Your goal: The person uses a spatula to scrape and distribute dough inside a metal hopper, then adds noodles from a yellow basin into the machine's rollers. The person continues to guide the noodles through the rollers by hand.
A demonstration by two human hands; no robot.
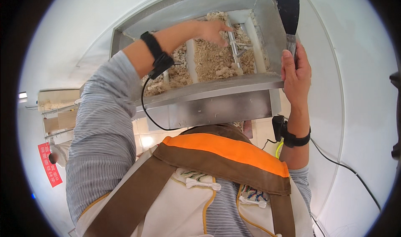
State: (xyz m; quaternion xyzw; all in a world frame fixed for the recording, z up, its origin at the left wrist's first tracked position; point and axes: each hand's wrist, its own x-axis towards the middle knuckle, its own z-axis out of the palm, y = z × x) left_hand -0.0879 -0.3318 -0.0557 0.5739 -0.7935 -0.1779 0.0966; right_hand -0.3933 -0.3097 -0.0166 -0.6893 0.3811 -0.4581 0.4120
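My left hand (214, 32) reaches over a stainless-steel trough (200, 92) from its left side, index finger and thumb apart, close to a metal rod (233, 47). Whether the fingers touch the rod is unclear; nothing shows in them. Pale brown, crumbly meal-like material (213, 60) lies in the trough between white dividers (190, 61). At the trough's right end, my right hand (296, 67) grips the grey handle of a scraper (286, 11), its wide dark blade pointing up and away from me.
The trough has raised metal walls (266, 23), and a pale wall (329, 80) stands to the right. Black cables run from both wrist straps. At the far left are a rack (59, 121), a red sign (50, 165) with writing, and another person (59, 154).
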